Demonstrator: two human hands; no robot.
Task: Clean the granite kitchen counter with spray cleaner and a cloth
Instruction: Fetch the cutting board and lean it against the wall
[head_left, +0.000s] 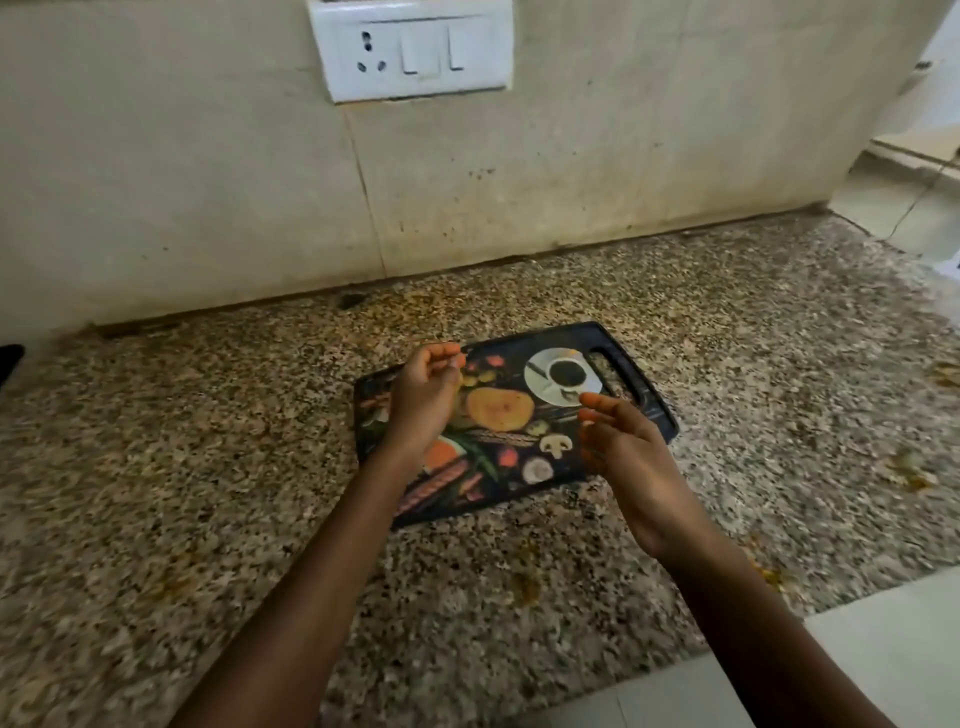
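Speckled granite counter runs to a stained tile backsplash; white switch plate above. Yellowish smears dot the stone on the right side and near the front edge.

Printed cutting board lies flat mid-counter, long axis running from near-left to far-right, handle slot at the far-right end.

Left hand hovers over the board's left end, fingers loosely curled, holding nothing. Right hand hovers over its near-right edge, fingers fairly straight, empty, and nearer the handle slot. Contact with the board: cannot tell.

No spray bottle or cloth in view.

Judgement: board likely has to come off before wiping. Open stone on both sides; wall blocks the far side, counter edge close at near-right.
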